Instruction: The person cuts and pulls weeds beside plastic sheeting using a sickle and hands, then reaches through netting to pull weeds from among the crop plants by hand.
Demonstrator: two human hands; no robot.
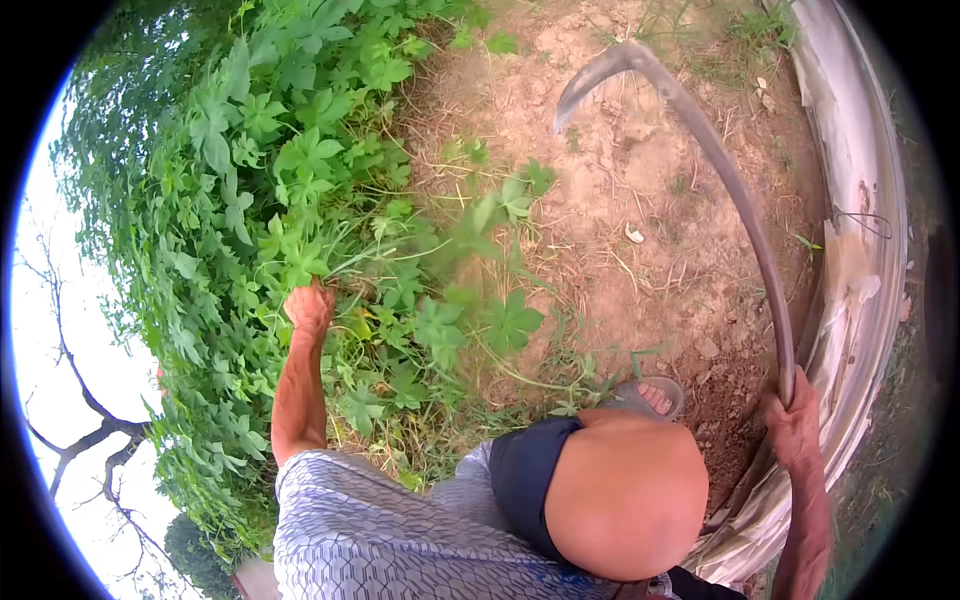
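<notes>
My right hand is wrapped round the lower end of the handle of a long-handled sickle. The sickle's handle bends in a long curve, and its hooked blade hangs over bare soil, pointing left and down in the head view. At the left, my left hand is closed in a fist at the edge of leafy green vines. Stems and leaves come out around its fingers, so it appears to grip vine stems. A few loose-looking vine shoots, partly blurred, stretch toward the middle.
A sandalled foot and a bent knee are below the middle. Dry reddish soil with straw lies between the vines and a long roll of pale plastic sheeting at the right. A bare tree shows against bright sky.
</notes>
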